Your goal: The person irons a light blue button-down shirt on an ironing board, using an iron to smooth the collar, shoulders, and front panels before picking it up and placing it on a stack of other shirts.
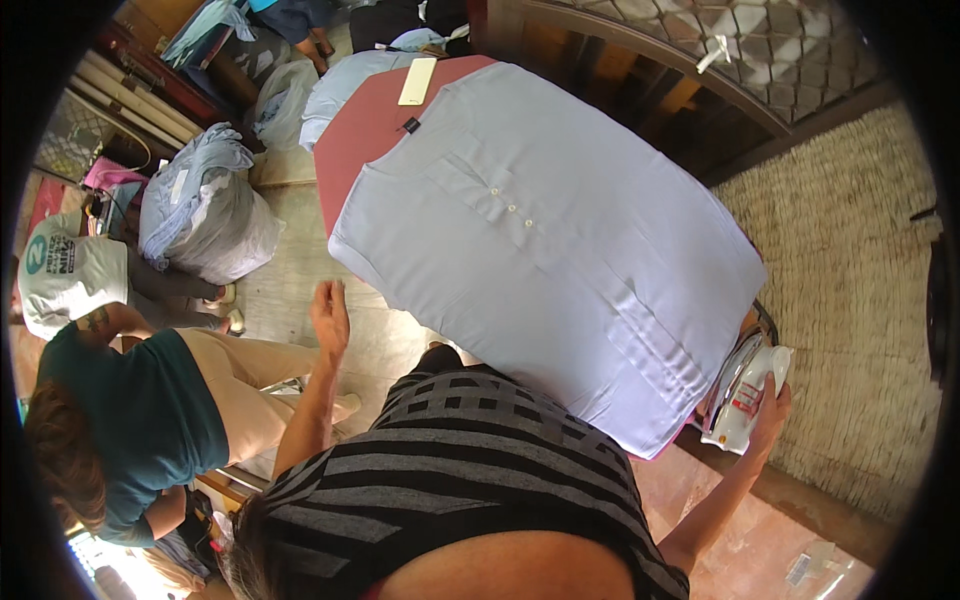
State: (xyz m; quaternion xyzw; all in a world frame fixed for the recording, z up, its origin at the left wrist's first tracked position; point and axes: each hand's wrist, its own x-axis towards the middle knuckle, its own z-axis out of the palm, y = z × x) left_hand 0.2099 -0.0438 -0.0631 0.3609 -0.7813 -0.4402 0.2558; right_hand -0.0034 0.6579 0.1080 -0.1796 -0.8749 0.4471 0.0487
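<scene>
Across the red board [345, 160] lies the grey-blue shirt [570, 260], spread nearly flat, its three buttons [512, 208] facing up and a black label [411, 125] at the neck. Just beyond the neck sits a cream slab [416, 82]. At the board's near right end, beside the shirt's hem, the right hand [768, 415] has its fingers gripping the white iron [742, 400]. The left hand [330, 318] hovers left of the shirt, fingers loosely bent, empty.

Bright lower-left glare, dark curved rim.
</scene>
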